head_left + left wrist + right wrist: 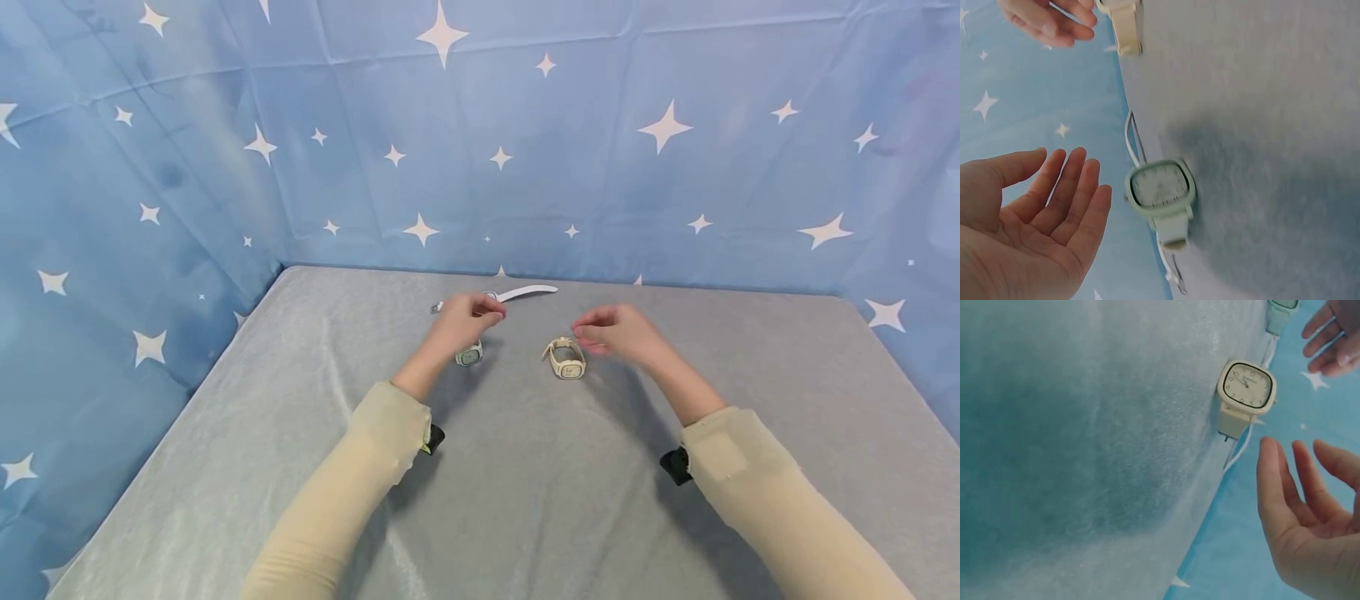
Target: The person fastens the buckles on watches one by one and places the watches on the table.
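Note:
On the grey cloth, a mint-green wristwatch [469, 356] with a squarish face stands partly hidden beneath my left hand [459, 323]. The left wrist view shows that hand [1041, 219] palm up to the camera, fingers loosely extended, beside the green watch [1160, 185] and apart from it. A cream wristwatch [570, 369], its strap in a loop, stands to the right. My right hand [621, 335] hovers just beside it with relaxed, slightly bent fingers, holding nothing in the right wrist view. Behind them lies a watch with a white strap [528, 292], partly covered by my left hand.
Grey cloth [510, 500] covers the table. A blue curtain with white stars [600, 150] rises along the back and left edges. Dark wrist straps [677, 465] show at both cuffs.

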The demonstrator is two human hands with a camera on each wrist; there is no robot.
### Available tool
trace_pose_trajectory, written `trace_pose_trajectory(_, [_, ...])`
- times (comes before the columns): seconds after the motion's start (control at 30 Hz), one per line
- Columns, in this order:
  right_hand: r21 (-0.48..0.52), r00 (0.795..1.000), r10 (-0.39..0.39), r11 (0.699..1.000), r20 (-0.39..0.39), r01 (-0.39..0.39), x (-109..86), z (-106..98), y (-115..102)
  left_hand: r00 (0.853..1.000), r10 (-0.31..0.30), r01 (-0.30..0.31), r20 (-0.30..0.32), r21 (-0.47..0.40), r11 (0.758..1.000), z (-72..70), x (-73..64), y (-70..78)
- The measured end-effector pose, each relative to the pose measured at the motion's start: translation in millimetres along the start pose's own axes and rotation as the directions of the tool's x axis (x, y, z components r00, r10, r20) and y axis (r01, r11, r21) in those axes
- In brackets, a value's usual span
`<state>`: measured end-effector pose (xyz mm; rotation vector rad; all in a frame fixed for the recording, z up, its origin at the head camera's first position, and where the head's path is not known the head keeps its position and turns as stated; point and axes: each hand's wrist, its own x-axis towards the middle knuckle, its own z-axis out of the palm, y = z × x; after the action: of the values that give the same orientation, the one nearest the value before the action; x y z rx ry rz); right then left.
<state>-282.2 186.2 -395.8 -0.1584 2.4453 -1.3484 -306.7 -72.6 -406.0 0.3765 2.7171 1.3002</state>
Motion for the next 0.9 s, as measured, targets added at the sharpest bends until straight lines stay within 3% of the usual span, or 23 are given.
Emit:
trace_pose_trajectory(0.4, [0.018, 1.0, -0.006, 1.0, -0.003, 0.006, 4.1, 3, -4, 0.995, -0.021, 0.024, -0.095, 0.031, 0.999, -19.1, 15.7, -27.2])
trace_pose_trajectory(0.57, [0.027, 1.0, -0.015, 1.0, -0.008, 0.016, 4.5, 4, -1, 0.991, -0.044, 0.061, -0.123, 0.138, 0.989, -22.8, 27.1, -34.4])
trace_pose_trajectory(0.9, [0.035, 1.0, 0.013, 0.999, -0.011, -0.012, 4.5, 5, 1, 0.986, -0.127, 0.151, -0.104, 0.274, 0.95, -23.1, 39.5, -47.0])
